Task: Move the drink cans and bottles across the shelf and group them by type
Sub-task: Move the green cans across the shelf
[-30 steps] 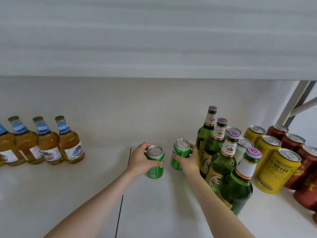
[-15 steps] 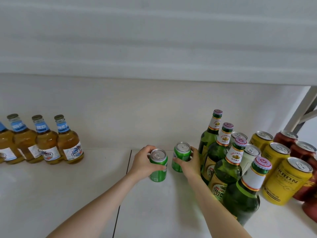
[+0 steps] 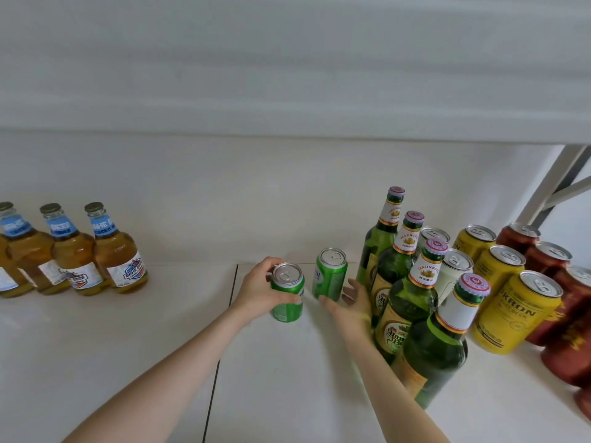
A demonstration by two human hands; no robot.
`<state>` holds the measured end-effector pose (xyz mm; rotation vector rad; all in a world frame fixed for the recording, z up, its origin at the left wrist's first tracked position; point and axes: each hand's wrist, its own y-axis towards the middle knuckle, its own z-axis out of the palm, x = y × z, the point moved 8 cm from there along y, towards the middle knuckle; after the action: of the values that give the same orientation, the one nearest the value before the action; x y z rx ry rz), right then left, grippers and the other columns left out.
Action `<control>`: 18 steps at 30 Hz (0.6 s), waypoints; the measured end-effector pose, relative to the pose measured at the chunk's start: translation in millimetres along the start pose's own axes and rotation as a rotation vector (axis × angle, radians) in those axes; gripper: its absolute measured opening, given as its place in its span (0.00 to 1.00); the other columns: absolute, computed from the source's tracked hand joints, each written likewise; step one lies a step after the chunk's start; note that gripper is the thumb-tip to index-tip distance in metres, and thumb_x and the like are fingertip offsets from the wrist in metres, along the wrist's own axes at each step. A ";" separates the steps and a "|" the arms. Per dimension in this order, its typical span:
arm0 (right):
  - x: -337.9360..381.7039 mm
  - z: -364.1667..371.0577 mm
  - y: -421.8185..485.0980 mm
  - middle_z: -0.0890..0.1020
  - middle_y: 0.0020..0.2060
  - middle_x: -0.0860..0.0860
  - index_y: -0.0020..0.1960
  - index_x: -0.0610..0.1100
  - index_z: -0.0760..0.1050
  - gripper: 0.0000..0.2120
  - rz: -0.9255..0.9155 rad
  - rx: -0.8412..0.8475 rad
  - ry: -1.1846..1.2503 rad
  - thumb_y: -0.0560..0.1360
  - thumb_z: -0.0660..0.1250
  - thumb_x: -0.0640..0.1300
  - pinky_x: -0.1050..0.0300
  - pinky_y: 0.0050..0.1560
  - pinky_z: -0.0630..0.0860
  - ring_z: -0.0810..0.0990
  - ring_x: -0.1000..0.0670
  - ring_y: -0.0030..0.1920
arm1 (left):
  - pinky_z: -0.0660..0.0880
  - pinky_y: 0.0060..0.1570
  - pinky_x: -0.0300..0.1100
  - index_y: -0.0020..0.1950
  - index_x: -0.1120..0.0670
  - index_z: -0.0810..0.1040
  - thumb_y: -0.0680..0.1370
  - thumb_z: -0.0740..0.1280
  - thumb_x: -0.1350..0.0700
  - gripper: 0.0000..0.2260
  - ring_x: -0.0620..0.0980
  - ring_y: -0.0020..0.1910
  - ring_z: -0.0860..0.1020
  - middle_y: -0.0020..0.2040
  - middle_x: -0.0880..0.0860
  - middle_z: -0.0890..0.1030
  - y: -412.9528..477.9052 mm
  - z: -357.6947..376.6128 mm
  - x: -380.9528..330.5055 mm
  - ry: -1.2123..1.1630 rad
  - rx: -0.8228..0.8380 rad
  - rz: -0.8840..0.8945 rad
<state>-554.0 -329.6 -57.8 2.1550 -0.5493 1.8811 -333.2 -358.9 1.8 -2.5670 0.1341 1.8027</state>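
On the white shelf (image 3: 287,388), the left hand (image 3: 257,292) clasps a green aluminium can (image 3: 285,310) in curled fingers (image 3: 271,264), while the right hand (image 3: 353,310), slack and empty, may topple the green glass bottles (image 3: 412,302) beside its wrist.

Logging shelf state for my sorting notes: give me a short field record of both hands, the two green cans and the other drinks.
left hand: grips left green can
right hand: open beside right green can, contact unclear
posture: both cans upright, apart
amber bottles: row at far left
green bottles: four, right of the cans
yellow cans: three, right of green bottles
red cans: far right
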 end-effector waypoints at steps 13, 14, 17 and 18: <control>14.2 46.3 -41.2 0.80 0.54 0.52 0.63 0.43 0.73 0.30 -0.149 0.319 -0.070 0.65 0.80 0.35 0.62 0.53 0.77 0.80 0.54 0.53 | 0.79 0.56 0.46 0.59 0.51 0.79 0.72 0.76 0.52 0.17 0.49 0.56 0.82 0.56 0.52 0.83 -12.7 -1.8 29.1 -0.256 0.128 -0.227; 15.9 49.6 -42.2 0.81 0.51 0.53 0.61 0.45 0.74 0.28 -0.152 0.339 -0.038 0.65 0.79 0.33 0.66 0.50 0.77 0.81 0.57 0.50 | 0.79 0.55 0.46 0.59 0.52 0.79 0.72 0.76 0.52 0.18 0.49 0.56 0.82 0.56 0.53 0.83 -13.4 -1.2 27.8 -0.260 0.126 -0.225; 14.2 49.9 -45.7 0.83 0.48 0.53 0.59 0.44 0.74 0.27 -0.135 0.323 0.030 0.65 0.78 0.30 0.68 0.45 0.77 0.83 0.62 0.45 | 0.80 0.49 0.42 0.59 0.53 0.79 0.71 0.77 0.52 0.19 0.49 0.52 0.83 0.56 0.54 0.83 -17.9 2.6 24.4 -0.282 0.129 -0.219; 13.1 47.5 -47.6 0.83 0.47 0.53 0.60 0.42 0.75 0.26 -0.132 0.308 0.049 0.65 0.78 0.29 0.68 0.44 0.77 0.83 0.63 0.45 | 0.81 0.49 0.43 0.59 0.53 0.79 0.71 0.78 0.52 0.19 0.49 0.52 0.84 0.56 0.54 0.83 -19.9 5.2 24.0 -0.289 0.132 -0.219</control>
<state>-489.8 -307.7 -48.6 2.2540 -0.1065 2.0496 -328.5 -340.4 -23.5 -2.1128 -0.0275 1.9780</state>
